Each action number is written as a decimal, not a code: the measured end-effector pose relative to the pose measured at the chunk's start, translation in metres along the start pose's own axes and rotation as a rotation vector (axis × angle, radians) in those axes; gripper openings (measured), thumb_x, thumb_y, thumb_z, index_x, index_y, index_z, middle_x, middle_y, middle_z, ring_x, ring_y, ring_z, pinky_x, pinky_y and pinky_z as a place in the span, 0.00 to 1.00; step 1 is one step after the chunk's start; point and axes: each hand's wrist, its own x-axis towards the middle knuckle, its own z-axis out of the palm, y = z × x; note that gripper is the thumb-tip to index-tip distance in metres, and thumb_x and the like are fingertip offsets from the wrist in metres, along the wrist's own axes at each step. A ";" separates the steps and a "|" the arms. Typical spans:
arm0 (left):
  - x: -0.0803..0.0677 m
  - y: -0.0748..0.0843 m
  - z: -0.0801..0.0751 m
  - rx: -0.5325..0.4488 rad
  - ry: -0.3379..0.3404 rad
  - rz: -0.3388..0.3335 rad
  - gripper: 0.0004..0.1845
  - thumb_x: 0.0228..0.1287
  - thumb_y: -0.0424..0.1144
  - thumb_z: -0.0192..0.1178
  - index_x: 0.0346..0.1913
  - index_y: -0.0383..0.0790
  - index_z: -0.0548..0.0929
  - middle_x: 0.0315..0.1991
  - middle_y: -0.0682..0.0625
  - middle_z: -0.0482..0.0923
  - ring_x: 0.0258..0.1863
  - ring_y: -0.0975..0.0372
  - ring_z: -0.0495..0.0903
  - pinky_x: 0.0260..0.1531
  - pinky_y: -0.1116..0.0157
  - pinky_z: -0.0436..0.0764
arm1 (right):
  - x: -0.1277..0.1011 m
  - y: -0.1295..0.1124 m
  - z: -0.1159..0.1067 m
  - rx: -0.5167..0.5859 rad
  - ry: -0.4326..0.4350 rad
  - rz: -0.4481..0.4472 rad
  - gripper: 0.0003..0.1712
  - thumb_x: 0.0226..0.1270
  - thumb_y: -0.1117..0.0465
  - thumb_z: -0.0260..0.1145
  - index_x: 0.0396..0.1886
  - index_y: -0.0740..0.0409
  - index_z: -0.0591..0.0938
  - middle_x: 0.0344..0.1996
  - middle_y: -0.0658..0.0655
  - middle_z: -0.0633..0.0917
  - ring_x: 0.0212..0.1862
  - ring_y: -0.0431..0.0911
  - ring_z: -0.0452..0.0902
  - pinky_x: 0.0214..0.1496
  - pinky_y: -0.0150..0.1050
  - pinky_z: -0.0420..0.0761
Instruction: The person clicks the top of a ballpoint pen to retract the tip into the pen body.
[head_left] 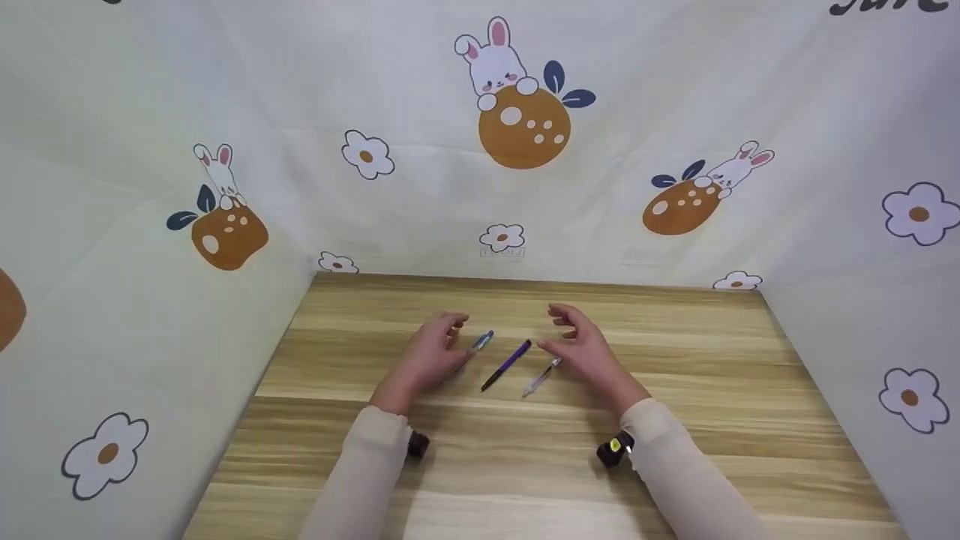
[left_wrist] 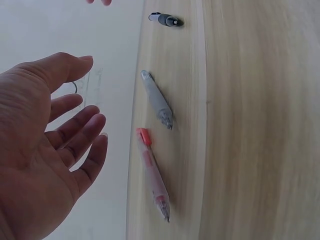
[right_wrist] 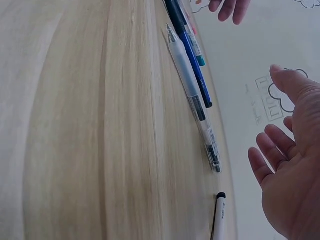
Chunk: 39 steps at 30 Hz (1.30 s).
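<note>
In the head view, a blue clear-barrelled pen (head_left: 482,341), a purple pen with a dark end (head_left: 506,365) and a clear pen (head_left: 541,377) lie slanted on the table between the hands. My left hand (head_left: 435,349) is nearest the blue one; my right hand (head_left: 589,352) is beside the clear one. Both have loosely bent fingers and hold nothing. The left wrist view shows a red-clipped pen (left_wrist: 152,172), a greyish pen (left_wrist: 158,102) and a dark-ended pen (left_wrist: 167,20). A white pen with a black end (right_wrist: 220,215) appears in the right wrist view.
The wood-grain table (head_left: 480,465) ends at a pale cloth wall (head_left: 420,217) printed with rabbits, oranges and flowers. Cloth also encloses the left and right sides. A small black camera sits at the left wrist (head_left: 418,445) and another at the right wrist (head_left: 615,448).
</note>
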 end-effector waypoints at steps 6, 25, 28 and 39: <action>-0.004 -0.004 -0.006 0.022 0.011 0.000 0.34 0.70 0.36 0.75 0.76 0.35 0.78 0.66 0.35 0.78 0.65 0.44 0.80 0.68 0.45 0.79 | 0.003 -0.004 0.007 0.003 -0.006 -0.002 0.40 0.72 0.65 0.79 0.80 0.60 0.75 0.75 0.65 0.78 0.74 0.61 0.73 0.75 0.59 0.73; -0.015 -0.021 -0.020 0.093 -0.032 -0.049 0.33 0.70 0.37 0.75 0.75 0.34 0.78 0.70 0.38 0.78 0.69 0.45 0.78 0.72 0.45 0.76 | 0.009 -0.013 0.027 0.046 -0.042 -0.035 0.42 0.72 0.65 0.80 0.82 0.58 0.74 0.75 0.60 0.78 0.76 0.66 0.70 0.77 0.60 0.71; -0.015 -0.023 -0.021 0.106 -0.033 -0.052 0.32 0.71 0.36 0.74 0.75 0.33 0.79 0.68 0.37 0.78 0.68 0.45 0.78 0.72 0.45 0.76 | 0.010 -0.012 0.030 0.045 -0.042 -0.053 0.42 0.71 0.66 0.79 0.81 0.60 0.74 0.75 0.62 0.78 0.75 0.67 0.71 0.76 0.61 0.72; -0.017 -0.028 -0.024 0.101 -0.050 -0.053 0.31 0.70 0.32 0.73 0.74 0.32 0.79 0.67 0.37 0.79 0.67 0.45 0.78 0.72 0.45 0.76 | 0.012 -0.012 0.035 0.054 -0.056 -0.055 0.42 0.71 0.65 0.80 0.81 0.58 0.74 0.74 0.62 0.79 0.75 0.65 0.71 0.76 0.61 0.72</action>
